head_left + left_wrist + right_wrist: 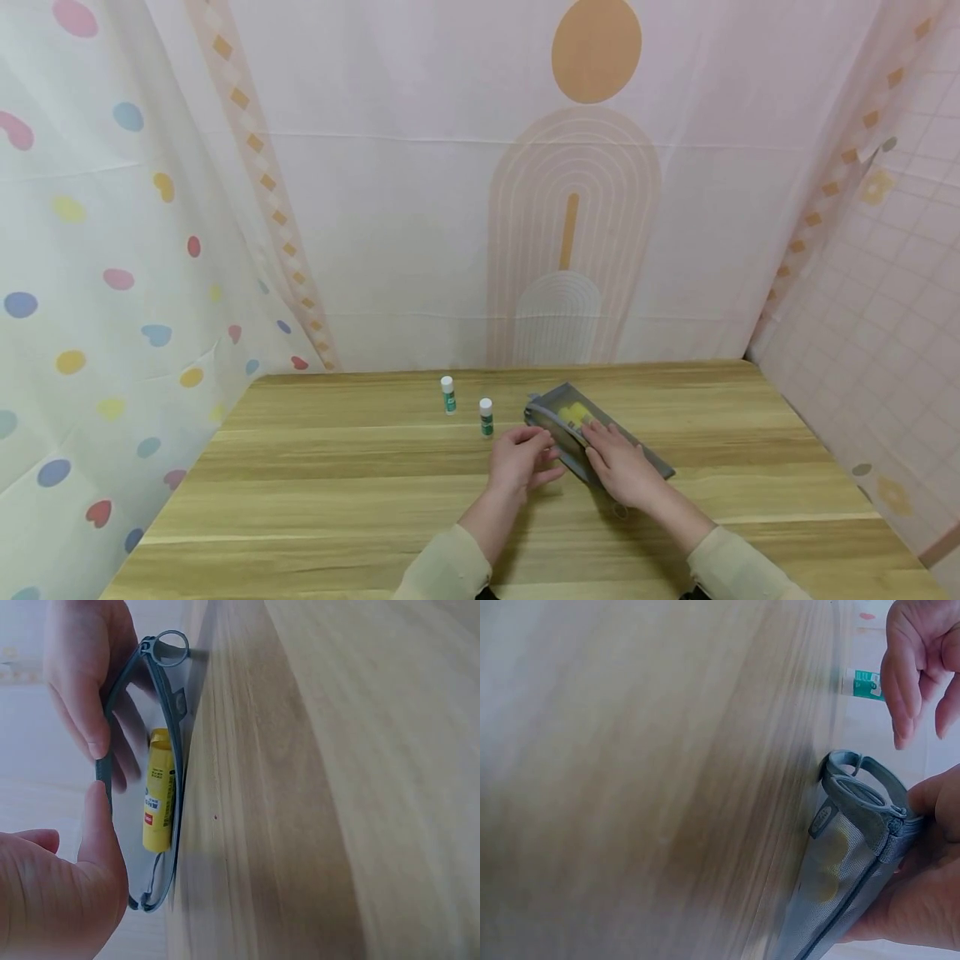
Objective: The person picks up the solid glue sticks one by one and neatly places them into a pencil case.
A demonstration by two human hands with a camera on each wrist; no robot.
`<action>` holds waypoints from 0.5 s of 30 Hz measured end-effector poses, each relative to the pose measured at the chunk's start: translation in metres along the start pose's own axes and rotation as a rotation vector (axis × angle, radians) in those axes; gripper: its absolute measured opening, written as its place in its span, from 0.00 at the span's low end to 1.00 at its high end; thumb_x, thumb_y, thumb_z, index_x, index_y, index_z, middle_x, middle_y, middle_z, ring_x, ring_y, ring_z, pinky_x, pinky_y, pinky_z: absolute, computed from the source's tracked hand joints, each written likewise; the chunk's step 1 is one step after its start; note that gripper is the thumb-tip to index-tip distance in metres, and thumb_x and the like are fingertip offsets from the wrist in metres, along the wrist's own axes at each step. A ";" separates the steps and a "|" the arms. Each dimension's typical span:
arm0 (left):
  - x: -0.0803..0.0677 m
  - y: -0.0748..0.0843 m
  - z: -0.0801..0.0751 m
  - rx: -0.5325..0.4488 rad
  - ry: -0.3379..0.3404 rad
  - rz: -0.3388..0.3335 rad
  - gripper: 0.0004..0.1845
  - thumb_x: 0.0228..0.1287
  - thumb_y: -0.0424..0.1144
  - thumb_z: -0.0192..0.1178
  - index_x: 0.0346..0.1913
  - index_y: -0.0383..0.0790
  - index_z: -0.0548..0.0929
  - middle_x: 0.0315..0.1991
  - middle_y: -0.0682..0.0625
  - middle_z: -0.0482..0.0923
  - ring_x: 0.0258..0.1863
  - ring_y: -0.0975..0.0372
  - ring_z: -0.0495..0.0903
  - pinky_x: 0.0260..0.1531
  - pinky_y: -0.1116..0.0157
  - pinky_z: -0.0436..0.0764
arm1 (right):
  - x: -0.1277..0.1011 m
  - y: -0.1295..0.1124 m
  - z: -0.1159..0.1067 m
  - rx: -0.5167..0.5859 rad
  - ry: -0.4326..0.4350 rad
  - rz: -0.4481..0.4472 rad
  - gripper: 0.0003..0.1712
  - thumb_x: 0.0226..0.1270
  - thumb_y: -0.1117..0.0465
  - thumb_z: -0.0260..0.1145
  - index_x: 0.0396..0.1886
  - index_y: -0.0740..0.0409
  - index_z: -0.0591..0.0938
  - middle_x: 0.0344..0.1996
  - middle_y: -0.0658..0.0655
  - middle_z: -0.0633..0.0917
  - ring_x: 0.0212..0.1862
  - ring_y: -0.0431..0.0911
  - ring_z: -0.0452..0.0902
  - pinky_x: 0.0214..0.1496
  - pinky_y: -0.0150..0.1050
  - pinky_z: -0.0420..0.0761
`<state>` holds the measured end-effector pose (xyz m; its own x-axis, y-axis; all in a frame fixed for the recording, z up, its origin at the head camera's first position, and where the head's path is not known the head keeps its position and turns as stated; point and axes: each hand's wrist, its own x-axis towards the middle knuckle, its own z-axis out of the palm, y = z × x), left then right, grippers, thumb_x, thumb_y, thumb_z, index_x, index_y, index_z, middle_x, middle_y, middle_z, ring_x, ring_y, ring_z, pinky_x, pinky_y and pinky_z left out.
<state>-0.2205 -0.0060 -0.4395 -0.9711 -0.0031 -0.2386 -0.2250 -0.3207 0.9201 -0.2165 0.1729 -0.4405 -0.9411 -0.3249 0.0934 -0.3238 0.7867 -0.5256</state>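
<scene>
Head view: grey mesh pouch (581, 429) lies flat on the wooden table (337, 500), angled, near the middle. Right hand (618, 465) rests on top of its near half, fingers fairly straight, pressing it down. Left hand (519, 457) sits just beside the pouch's left edge, fingers loosely bent; whether it pinches anything cannot be told from here. Two small glue sticks (447, 394) (486, 417) with white caps and green labels stand upright left of the pouch, apart from both hands. Left wrist view adds what the head view lacks: pouch (150, 787) mouth is open, a yellow tube (157, 791) lies inside, zipper ring (171, 648) at the far end, left thumb (97, 825) touching the rim, right hand's fingers (82, 682) on the opposite rim. Right wrist view is blurred but shows the ring end (855, 784) close up, yellow shapes through the mesh (829, 862), right hand (915, 885) under and behind the pouch, left hand (919, 667) hovering above with fingers relaxed, clear of it; one glue stick (866, 682) visible behind.
</scene>
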 end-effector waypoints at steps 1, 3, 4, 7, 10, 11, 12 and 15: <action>-0.001 0.000 -0.001 -0.003 -0.002 0.002 0.19 0.68 0.31 0.61 0.56 0.23 0.74 0.45 0.35 0.80 0.35 0.57 0.84 0.32 0.55 0.88 | 0.000 0.000 0.000 0.001 -0.002 0.002 0.24 0.79 0.63 0.52 0.69 0.67 0.70 0.69 0.72 0.66 0.70 0.72 0.54 0.59 0.82 0.54; -0.002 0.001 -0.003 -0.008 -0.005 0.005 0.20 0.68 0.31 0.61 0.57 0.23 0.73 0.46 0.34 0.80 0.35 0.57 0.84 0.33 0.56 0.88 | 0.000 0.000 0.000 0.003 -0.004 0.003 0.24 0.79 0.63 0.51 0.69 0.67 0.70 0.69 0.72 0.66 0.70 0.72 0.53 0.59 0.82 0.53; -0.003 0.001 -0.003 -0.010 -0.005 0.008 0.20 0.68 0.31 0.61 0.58 0.23 0.73 0.46 0.34 0.80 0.35 0.57 0.84 0.32 0.56 0.88 | 0.000 0.000 0.000 0.006 -0.005 0.004 0.24 0.79 0.63 0.51 0.69 0.67 0.70 0.69 0.72 0.66 0.70 0.72 0.53 0.59 0.82 0.53; -0.004 0.003 -0.006 -0.014 -0.004 0.011 0.20 0.67 0.31 0.62 0.58 0.23 0.73 0.43 0.36 0.81 0.34 0.58 0.84 0.32 0.57 0.88 | 0.000 -0.001 -0.001 0.008 -0.006 0.004 0.24 0.79 0.63 0.51 0.69 0.67 0.70 0.69 0.72 0.66 0.70 0.72 0.53 0.59 0.82 0.53; -0.006 0.003 -0.008 -0.017 -0.004 0.014 0.21 0.66 0.32 0.63 0.58 0.24 0.73 0.40 0.40 0.81 0.33 0.59 0.83 0.31 0.57 0.88 | 0.000 -0.001 0.000 0.011 -0.007 0.005 0.24 0.79 0.62 0.51 0.70 0.66 0.70 0.70 0.71 0.65 0.71 0.72 0.53 0.59 0.82 0.53; -0.006 0.004 -0.009 -0.017 -0.005 0.017 0.21 0.66 0.31 0.63 0.58 0.24 0.73 0.40 0.41 0.81 0.33 0.59 0.83 0.32 0.57 0.88 | 0.000 0.000 0.000 0.011 -0.007 0.006 0.24 0.79 0.62 0.51 0.70 0.66 0.70 0.70 0.71 0.65 0.71 0.72 0.53 0.59 0.82 0.53; -0.006 0.004 -0.010 -0.016 -0.004 0.018 0.21 0.66 0.32 0.63 0.58 0.24 0.73 0.39 0.42 0.81 0.33 0.60 0.83 0.32 0.58 0.88 | 0.000 0.000 0.000 0.012 -0.007 0.005 0.24 0.79 0.62 0.51 0.70 0.66 0.70 0.70 0.71 0.65 0.71 0.72 0.53 0.59 0.82 0.53; -0.007 0.006 -0.012 -0.008 0.006 0.019 0.21 0.65 0.32 0.63 0.57 0.24 0.73 0.39 0.42 0.82 0.33 0.60 0.83 0.33 0.58 0.88 | 0.000 0.001 0.000 0.013 -0.007 0.002 0.24 0.79 0.62 0.51 0.70 0.66 0.70 0.70 0.71 0.65 0.71 0.72 0.52 0.60 0.82 0.52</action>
<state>-0.2141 -0.0195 -0.4367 -0.9747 -0.0149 -0.2232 -0.2061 -0.3281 0.9219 -0.2168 0.1734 -0.4413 -0.9410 -0.3273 0.0864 -0.3207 0.7803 -0.5368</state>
